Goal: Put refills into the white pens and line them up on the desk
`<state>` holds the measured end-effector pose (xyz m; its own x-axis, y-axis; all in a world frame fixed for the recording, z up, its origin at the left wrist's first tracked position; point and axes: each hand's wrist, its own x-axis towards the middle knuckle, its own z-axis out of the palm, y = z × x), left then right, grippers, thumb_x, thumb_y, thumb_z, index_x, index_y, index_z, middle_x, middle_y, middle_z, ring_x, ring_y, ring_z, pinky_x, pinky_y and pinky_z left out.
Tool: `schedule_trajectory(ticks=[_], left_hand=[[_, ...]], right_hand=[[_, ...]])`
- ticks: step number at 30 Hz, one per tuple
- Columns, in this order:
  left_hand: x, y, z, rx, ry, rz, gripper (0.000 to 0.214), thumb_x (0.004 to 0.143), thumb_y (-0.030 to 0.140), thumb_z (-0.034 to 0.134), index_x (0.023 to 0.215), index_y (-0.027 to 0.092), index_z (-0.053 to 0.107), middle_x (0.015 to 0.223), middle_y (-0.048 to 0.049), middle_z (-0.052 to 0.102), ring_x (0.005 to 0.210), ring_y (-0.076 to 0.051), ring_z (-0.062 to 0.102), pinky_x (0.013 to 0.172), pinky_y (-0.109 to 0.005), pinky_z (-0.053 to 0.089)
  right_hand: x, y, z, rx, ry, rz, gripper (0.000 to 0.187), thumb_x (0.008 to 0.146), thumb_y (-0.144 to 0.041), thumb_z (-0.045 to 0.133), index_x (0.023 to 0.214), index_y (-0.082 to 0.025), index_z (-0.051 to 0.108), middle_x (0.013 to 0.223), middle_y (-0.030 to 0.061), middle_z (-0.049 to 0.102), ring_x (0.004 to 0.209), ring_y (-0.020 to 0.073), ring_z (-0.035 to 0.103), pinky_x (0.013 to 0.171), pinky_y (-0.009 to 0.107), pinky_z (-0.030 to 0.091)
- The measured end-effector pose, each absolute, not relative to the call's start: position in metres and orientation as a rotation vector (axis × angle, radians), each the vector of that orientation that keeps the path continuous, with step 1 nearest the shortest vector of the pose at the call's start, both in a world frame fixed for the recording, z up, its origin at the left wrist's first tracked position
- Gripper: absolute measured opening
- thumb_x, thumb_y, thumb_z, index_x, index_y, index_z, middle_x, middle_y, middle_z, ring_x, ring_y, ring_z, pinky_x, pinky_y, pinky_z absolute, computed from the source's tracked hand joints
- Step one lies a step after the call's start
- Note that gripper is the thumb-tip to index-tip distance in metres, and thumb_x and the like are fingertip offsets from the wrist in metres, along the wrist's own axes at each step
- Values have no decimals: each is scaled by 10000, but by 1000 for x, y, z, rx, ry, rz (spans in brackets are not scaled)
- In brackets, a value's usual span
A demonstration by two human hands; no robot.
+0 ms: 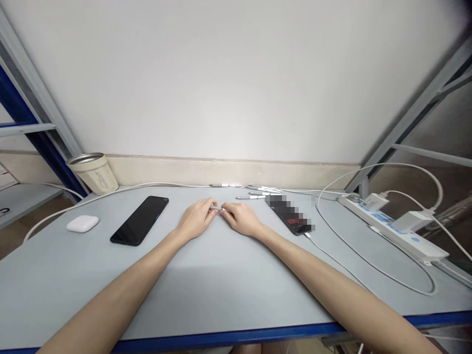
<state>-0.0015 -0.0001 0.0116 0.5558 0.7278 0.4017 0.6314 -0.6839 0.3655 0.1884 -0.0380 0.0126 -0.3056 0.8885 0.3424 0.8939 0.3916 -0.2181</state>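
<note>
My left hand and my right hand meet fingertip to fingertip over the middle of the desk. Both are closed, pinching a slim grey pen from either end; most of it is hidden by the fingers. Behind them, near the wall, lie several similar white and grey pens, some side by side. Just right of my right hand rests a phone with a partly blurred screen and a cable plugged into its near end.
On the left, a black phone, a white earbud case and a cream cup stand on the grey desk. A white power strip with chargers and looping cables occupies the right. Metal posts frame both sides.
</note>
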Motion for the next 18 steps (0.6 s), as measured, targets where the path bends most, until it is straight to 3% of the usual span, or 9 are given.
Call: schedule_trajectory(ticks=[5,10,15,18], left_hand=[[-2,0,12,2661,1175,775,280,943,346,321,941,230,576,929,-29,645,902,-194,588,751,-310,447],[-2,1,10,2637,1122,837,232,923,348,386,1070,251,538,1051,-18,631,933,-180,590,763,-293,454],[-1,2,9,2691,1161,802,300,953,342,298,946,241,581,917,-20,630,891,-187,580,750,-304,442],[-1,1,10,2661,1149,820,252,939,358,351,1036,255,559,1014,-13,629,921,-182,583,759,-295,447]], right_hand=[[187,-39,15,-1540,-2269,-20,264,955,-376,371,968,-228,589,816,28,671,701,149,570,590,236,254],[187,-40,16,-1566,-2253,-4,257,953,-362,370,1004,-230,584,818,29,674,696,152,570,588,236,257],[188,-40,15,-1532,-2271,-5,252,951,-361,376,990,-229,586,829,31,675,711,150,576,592,235,259],[189,-39,13,-1511,-2261,-19,244,951,-357,374,993,-233,580,825,24,674,707,149,577,589,235,260]])
